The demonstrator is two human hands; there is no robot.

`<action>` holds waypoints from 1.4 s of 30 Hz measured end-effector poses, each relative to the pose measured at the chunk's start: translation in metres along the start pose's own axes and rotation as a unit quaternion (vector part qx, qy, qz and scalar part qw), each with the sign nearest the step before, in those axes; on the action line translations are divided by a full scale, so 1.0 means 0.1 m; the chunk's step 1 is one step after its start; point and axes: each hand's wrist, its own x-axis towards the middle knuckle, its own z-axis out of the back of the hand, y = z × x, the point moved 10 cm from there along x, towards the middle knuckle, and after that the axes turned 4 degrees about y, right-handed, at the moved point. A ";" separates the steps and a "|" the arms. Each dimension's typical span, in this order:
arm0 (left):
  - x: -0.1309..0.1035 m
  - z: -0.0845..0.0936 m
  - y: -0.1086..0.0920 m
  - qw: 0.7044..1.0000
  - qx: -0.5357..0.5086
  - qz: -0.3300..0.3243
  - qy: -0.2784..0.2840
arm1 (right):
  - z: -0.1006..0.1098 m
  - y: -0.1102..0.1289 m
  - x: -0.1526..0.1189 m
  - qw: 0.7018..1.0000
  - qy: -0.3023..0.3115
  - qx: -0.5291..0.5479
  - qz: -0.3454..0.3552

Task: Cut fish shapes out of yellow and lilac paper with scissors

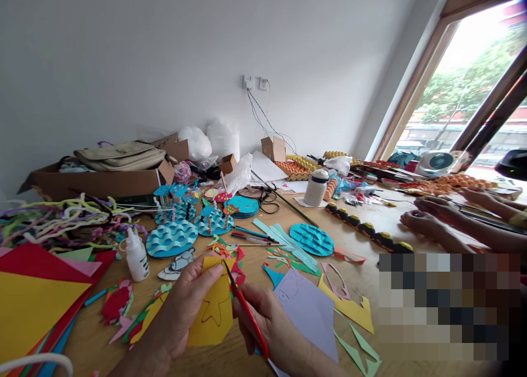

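My left hand (186, 293) pinches a yellow sheet of paper (220, 325) near its top, thumb on the front. A star-like outline is drawn on that sheet in dark line. My right hand (267, 316) grips red-handled scissors (252, 319), whose dark blades reach the upper right edge of the yellow paper. Beside my right hand lies a lilac sheet (308, 311) with a drawn shape on it. A white glue bottle (136, 256) stands left of my left hand, and a grey-and-white paper cutout (178, 264) lies just beyond it.
Coloured paper sheets (37, 311) pile up at the left under pipe cleaners (78, 220). Blue wavy discs (172, 240) and pens (251, 237) lie ahead. A white canister (316, 187) stands farther back. Other people's hands (432, 218) are at the right. Yellow scraps (358, 311) lie near.
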 end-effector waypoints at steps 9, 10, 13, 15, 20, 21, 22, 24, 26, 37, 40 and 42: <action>0.00 -0.07 0.00 0.998 0.011 0.021 0.061 | 0.01 -0.03 0.00 1.000 0.008 -0.026 -0.013; 0.00 -0.07 0.00 0.998 0.008 0.024 0.065 | 0.01 -0.03 -0.01 0.999 0.008 -0.030 -0.015; 0.00 -0.07 0.01 0.997 0.001 0.032 0.072 | 0.01 -0.02 -0.02 0.999 0.008 -0.042 -0.018; 0.00 -0.07 0.00 0.997 -0.001 0.034 0.075 | 0.01 -0.01 -0.02 0.999 0.006 -0.042 -0.016; -0.01 -0.06 0.00 0.996 0.004 0.042 0.081 | 0.01 0.04 -0.03 0.999 0.010 -0.039 -0.004; -0.01 -0.06 -0.01 0.996 0.001 0.043 0.080 | 0.00 0.05 -0.03 0.999 0.013 -0.037 -0.006; -0.01 -0.06 0.00 0.996 -0.001 0.044 0.080 | -0.01 0.06 -0.03 0.999 0.017 -0.036 -0.007; -0.01 -0.07 0.00 0.996 0.001 0.045 0.083 | -0.02 0.07 -0.03 0.999 0.023 -0.031 -0.008; -0.01 -0.08 0.00 0.995 0.004 0.041 0.089 | -0.03 0.08 -0.03 0.999 0.027 -0.023 -0.004; 0.01 -0.07 0.07 0.995 -0.019 0.048 0.086 | -0.04 0.06 -0.02 1.000 0.022 -0.010 -0.008; 0.01 -0.07 0.06 0.995 -0.022 0.043 0.086 | -0.03 0.07 -0.03 1.000 0.020 -0.009 -0.013; 0.00 -0.08 0.06 0.995 -0.017 0.044 0.088 | -0.03 0.08 -0.04 1.000 0.021 -0.006 -0.010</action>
